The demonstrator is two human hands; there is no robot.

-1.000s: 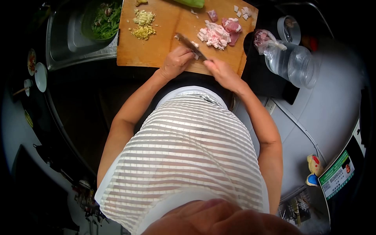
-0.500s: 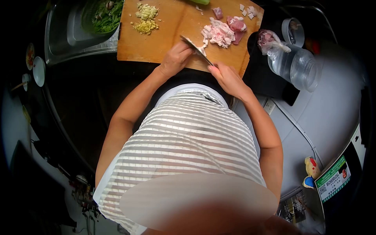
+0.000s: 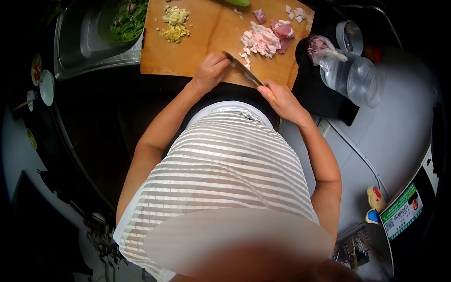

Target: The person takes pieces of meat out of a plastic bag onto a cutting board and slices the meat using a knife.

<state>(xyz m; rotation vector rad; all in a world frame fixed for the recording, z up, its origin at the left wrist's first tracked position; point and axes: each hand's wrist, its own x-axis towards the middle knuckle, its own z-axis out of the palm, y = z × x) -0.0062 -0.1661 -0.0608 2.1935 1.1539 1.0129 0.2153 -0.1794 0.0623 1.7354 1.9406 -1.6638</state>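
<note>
My right hand [image 3: 279, 98] grips the handle of a knife [image 3: 244, 69], whose blade slants up and left over the near edge of a wooden cutting board [image 3: 211, 28]. At the blade's far end, my left hand [image 3: 210, 70] has its fingers bent together on the board; a small pale piece shows beside them, mostly hidden. Just beyond the knife lies a pile of chopped pale pink meat [image 3: 261, 41], with larger pink chunks [image 3: 282, 30] at its right. Two heaps, pale chopped bits [image 3: 176, 16] and finer yellow bits [image 3: 174, 33], sit on the board's left.
A green basket of leaves [image 3: 128, 23] stands in the metal sink [image 3: 84, 42] at the left. White squares [image 3: 299, 15] and a green vegetable [image 3: 237, 2] lie on the board. Right of it are a bag of meat [image 3: 322, 49] and a clear jar [image 3: 361, 82]. A white bowl [image 3: 47, 88] is far left.
The knife and my right hand have shifted right and toward me. Small pale pieces now lie beside the blade, near the meat pile. The view has shifted slightly.
</note>
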